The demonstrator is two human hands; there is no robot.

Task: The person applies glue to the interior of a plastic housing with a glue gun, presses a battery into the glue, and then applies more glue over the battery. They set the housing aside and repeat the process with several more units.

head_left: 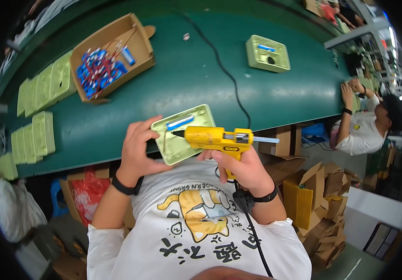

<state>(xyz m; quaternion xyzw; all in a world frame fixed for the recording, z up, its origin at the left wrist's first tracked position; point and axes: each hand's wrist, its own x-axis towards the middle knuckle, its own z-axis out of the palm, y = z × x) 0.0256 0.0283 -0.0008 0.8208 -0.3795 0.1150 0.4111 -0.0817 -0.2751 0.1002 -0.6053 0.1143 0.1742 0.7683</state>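
Note:
My left hand [138, 147] grips the left end of a pale green plastic housing [182, 151], tilted with its hollow side up at the table's near edge. Inside, along its far wall, lies a blue cylindrical battery [181, 122]. In my right hand [245, 170] is a yellow hot glue gun [215, 138], fingers wrapped round its handle. Its dark nozzle points left, over the housing near the battery; whether it touches is unclear. A clear glue stick [266, 139] sticks out of the gun's back, and a black cord hangs from its handle.
A cardboard box [142, 65] of blue batteries with red wires stands at the far left. Pale green housings [43, 133] are lined up beside it. Another housing [280, 63] with a battery sits far right. A black cable [224, 67] crosses the green table [173, 79]. A co-worker [362, 121] works at right.

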